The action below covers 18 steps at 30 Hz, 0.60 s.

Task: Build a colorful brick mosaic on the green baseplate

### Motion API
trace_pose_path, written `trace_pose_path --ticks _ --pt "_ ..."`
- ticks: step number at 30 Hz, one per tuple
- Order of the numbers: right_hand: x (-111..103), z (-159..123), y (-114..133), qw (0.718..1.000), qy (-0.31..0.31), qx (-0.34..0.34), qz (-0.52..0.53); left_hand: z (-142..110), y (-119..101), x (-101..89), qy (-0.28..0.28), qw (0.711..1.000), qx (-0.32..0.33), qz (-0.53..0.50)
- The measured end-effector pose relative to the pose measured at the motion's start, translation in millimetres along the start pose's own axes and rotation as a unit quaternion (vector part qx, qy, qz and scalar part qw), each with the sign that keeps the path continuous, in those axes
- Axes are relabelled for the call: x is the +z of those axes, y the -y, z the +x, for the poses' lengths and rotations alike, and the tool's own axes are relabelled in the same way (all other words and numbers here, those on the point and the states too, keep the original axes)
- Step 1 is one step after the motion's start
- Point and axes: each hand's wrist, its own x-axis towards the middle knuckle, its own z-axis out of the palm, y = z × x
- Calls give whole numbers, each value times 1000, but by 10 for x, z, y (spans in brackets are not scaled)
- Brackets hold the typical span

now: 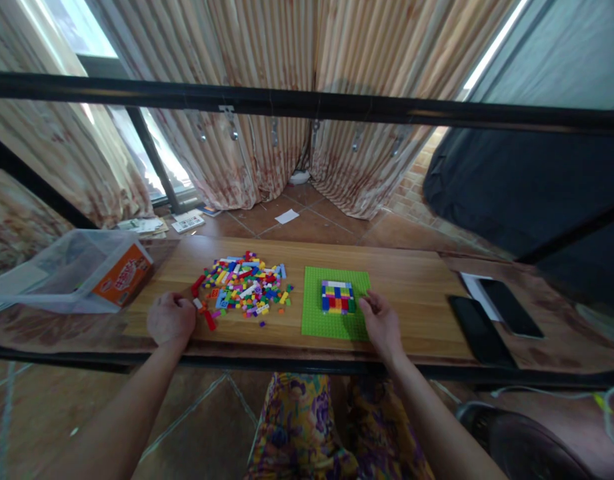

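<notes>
My left hand (pixel 171 319) rests on the wooden board at the left edge of a heap of loose building bricks (pixel 247 288). Its fingers are curled closed, and what they hold, if anything, is hidden. Red bricks (pixel 209 321) lie just right of it. My right hand (pixel 383 325) is at the right edge of a green studded baseplate (pixel 311 323), fingers loosely bent, thumb a little apart from the forefinger. No brick shows between them. On the baseplate sits a flat, multicoloured block of bricks (pixel 337 297), with purple, white, blue, red, yellow and green rows.
A clear plastic box (pixel 77 260) with an orange label stands at the left. Two dark phone-like slabs (pixel 509 308) and a white sheet lie at the right. A black bar (pixel 307 103) crosses beyond the wooden board (pixel 411 267). Curtains hang behind.
</notes>
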Motion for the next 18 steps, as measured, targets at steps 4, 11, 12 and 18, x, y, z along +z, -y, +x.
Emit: trace_pose_path --ticks 4,11,12,18 --pt "36 134 25 998 34 53 -21 4 4 13 5 1000 1 2" --pt "31 242 44 989 60 55 -126 4 12 30 -11 1000 18 1" --pt "27 248 59 987 66 53 -138 2 8 26 -10 1000 19 1" --pt "-2 269 162 974 102 74 -189 -5 -5 19 -3 1000 11 3"
